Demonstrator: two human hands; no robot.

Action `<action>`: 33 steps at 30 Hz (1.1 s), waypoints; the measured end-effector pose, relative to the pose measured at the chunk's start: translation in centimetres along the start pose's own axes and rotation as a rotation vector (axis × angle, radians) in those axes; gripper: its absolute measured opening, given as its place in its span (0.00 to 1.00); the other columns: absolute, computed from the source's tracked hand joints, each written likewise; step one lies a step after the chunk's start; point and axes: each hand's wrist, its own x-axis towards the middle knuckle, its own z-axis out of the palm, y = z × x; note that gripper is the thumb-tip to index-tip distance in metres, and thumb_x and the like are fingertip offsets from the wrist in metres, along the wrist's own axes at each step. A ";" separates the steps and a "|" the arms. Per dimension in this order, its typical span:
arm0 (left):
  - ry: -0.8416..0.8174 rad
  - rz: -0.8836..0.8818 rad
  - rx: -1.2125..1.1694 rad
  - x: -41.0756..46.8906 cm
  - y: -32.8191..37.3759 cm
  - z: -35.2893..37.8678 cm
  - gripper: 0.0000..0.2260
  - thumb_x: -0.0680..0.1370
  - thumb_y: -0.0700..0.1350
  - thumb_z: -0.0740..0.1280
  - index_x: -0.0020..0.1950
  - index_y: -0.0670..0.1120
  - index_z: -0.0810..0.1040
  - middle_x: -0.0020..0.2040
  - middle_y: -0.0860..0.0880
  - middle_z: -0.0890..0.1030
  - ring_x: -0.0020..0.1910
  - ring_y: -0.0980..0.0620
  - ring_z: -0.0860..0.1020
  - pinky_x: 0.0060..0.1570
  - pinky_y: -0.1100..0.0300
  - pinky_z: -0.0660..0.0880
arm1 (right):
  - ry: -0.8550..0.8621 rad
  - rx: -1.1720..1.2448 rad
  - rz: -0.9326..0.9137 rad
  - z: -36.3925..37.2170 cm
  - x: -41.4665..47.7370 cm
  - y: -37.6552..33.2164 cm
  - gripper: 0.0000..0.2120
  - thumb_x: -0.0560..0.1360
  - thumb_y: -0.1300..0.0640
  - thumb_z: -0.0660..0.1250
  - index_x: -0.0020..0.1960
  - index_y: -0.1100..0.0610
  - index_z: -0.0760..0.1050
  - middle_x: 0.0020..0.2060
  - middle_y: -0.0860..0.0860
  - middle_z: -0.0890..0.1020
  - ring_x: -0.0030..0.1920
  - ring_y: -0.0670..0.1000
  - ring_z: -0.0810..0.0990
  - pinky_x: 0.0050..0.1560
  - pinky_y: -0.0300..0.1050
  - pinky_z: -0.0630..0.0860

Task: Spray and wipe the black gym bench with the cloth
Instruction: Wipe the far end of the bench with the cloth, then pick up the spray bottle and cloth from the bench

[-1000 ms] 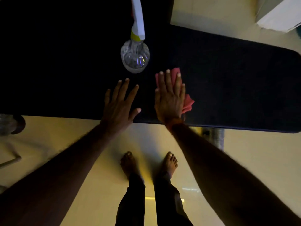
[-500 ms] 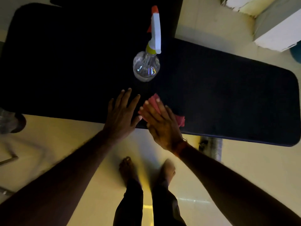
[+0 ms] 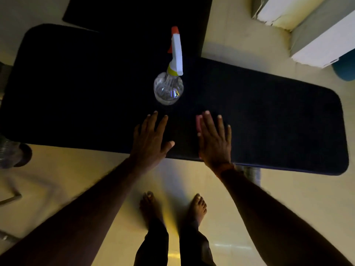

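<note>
The black gym bench (image 3: pixel 278 120) runs across the view from left to right. A clear spray bottle (image 3: pixel 169 87) with a white, yellow and red head stands upright on it near the middle. My left hand (image 3: pixel 151 139) lies flat on the pad with fingers spread, just below the bottle. My right hand (image 3: pixel 215 139) presses flat on a pink cloth (image 3: pixel 198 121), which is almost wholly hidden under the palm; only a strip shows beside the index finger.
My bare feet (image 3: pixel 172 208) stand on the pale tiled floor (image 3: pixel 297 198) in front of the bench. A dark mat (image 3: pixel 134 14) lies behind the bench. White boxes (image 3: pixel 307 25) sit at the top right, and metal equipment (image 3: pixel 11 154) at the left edge.
My right hand has slid the cloth toward the near edge and then back up and rightward over the pad, so the cloth is now nearly covered. The left hand stays flat in place.
</note>
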 end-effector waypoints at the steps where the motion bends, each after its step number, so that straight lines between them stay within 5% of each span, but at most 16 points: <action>1: 0.011 -0.005 -0.019 0.2 0.2 -0.3 0.38 0.79 0.60 0.66 0.84 0.49 0.53 0.84 0.43 0.52 0.83 0.42 0.52 0.77 0.42 0.56 | -0.030 0.019 0.091 -0.6 0.9 -0.2 0.28 0.86 0.46 0.51 0.85 0.43 0.48 0.85 0.45 0.50 0.84 0.59 0.53 0.77 0.66 0.60; 6: 0.079 -0.041 -0.146 1.3 1.5 -2.4 0.40 0.79 0.59 0.67 0.83 0.44 0.53 0.83 0.41 0.56 0.81 0.40 0.56 0.77 0.42 0.60 | -0.209 0.036 0.093 -3.1 2.8 -1.1 0.60 0.62 0.56 0.83 0.84 0.48 0.51 0.83 0.55 0.54 0.76 0.62 0.62 0.72 0.56 0.65; 9: 0.147 -0.104 -0.253 2.3 2.1 -3.5 0.41 0.79 0.59 0.68 0.83 0.41 0.54 0.82 0.38 0.59 0.80 0.39 0.59 0.76 0.42 0.62 | -0.141 0.083 0.060 -4.0 3.4 -1.3 0.45 0.72 0.53 0.75 0.83 0.49 0.57 0.80 0.51 0.61 0.80 0.57 0.58 0.75 0.47 0.58; 13: 0.285 -0.165 -0.430 3.9 3.5 -4.9 0.44 0.77 0.59 0.72 0.83 0.42 0.54 0.81 0.39 0.59 0.80 0.39 0.60 0.75 0.42 0.64 | 0.045 0.461 0.186 -5.5 4.1 -2.4 0.22 0.85 0.55 0.57 0.78 0.45 0.68 0.79 0.46 0.65 0.71 0.57 0.69 0.66 0.49 0.69; 17: 0.369 -0.125 -0.538 6.9 4.8 -6.0 0.40 0.76 0.55 0.75 0.81 0.42 0.60 0.79 0.40 0.66 0.78 0.40 0.64 0.74 0.46 0.66 | 0.129 0.546 0.141 -7.2 5.4 -3.2 0.18 0.85 0.59 0.58 0.72 0.48 0.75 0.72 0.47 0.75 0.63 0.56 0.73 0.56 0.46 0.72; 19: 0.399 -0.081 -0.595 8.6 5.2 -6.4 0.30 0.77 0.53 0.75 0.73 0.41 0.71 0.70 0.42 0.76 0.71 0.43 0.73 0.69 0.47 0.72 | 0.100 0.518 0.111 -8.2 6.3 -3.1 0.17 0.85 0.59 0.59 0.70 0.48 0.76 0.68 0.47 0.78 0.61 0.55 0.74 0.56 0.50 0.75; 22: 0.532 -0.065 -0.645 9.8 5.8 -6.9 0.07 0.79 0.48 0.72 0.53 0.48 0.77 0.49 0.54 0.80 0.51 0.65 0.77 0.52 0.72 0.72 | 0.081 0.394 0.020 -9.3 7.5 -2.6 0.16 0.84 0.59 0.61 0.69 0.49 0.77 0.67 0.48 0.79 0.60 0.57 0.75 0.56 0.54 0.73; 25: 0.573 -0.082 -0.649 9.2 6.2 -7.3 0.09 0.80 0.42 0.70 0.51 0.56 0.75 0.42 0.63 0.75 0.46 0.77 0.75 0.46 0.81 0.67 | 0.077 0.298 -0.021 -10.6 8.3 -2.2 0.17 0.83 0.57 0.57 0.68 0.50 0.77 0.66 0.47 0.78 0.59 0.57 0.75 0.53 0.54 0.72; 33: 0.617 -0.189 -0.637 1.8 8.7 -13.6 0.05 0.81 0.43 0.70 0.50 0.53 0.76 0.41 0.59 0.79 0.45 0.70 0.78 0.45 0.77 0.70 | 0.092 0.361 -0.144 -17.9 6.2 -2.6 0.17 0.79 0.67 0.65 0.65 0.57 0.78 0.64 0.54 0.78 0.56 0.60 0.76 0.49 0.53 0.72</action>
